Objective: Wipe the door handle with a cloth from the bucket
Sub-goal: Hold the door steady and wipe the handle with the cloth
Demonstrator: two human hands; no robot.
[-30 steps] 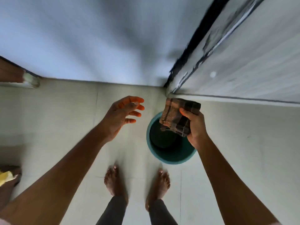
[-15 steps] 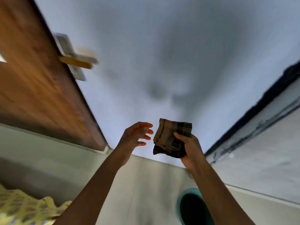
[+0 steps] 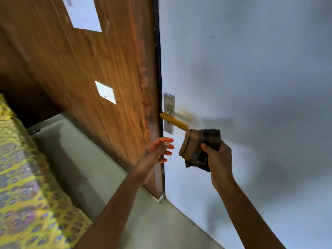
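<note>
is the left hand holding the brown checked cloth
No, the folded brown checked cloth is gripped by the right hand, while the left hand is open and empty beside it.

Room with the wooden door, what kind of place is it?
Probably a bedroom in a home. There is a wooden door with a yellow lever handle, a plain painted wall, and a patterned yellow cover that looks like bedding.

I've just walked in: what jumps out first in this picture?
The yellow door handle on its metal plate, at the edge of the wooden door. Just below its tip, the right hand grips a folded checked cloth, while the left hand hangs open beside the door's edge.
</note>
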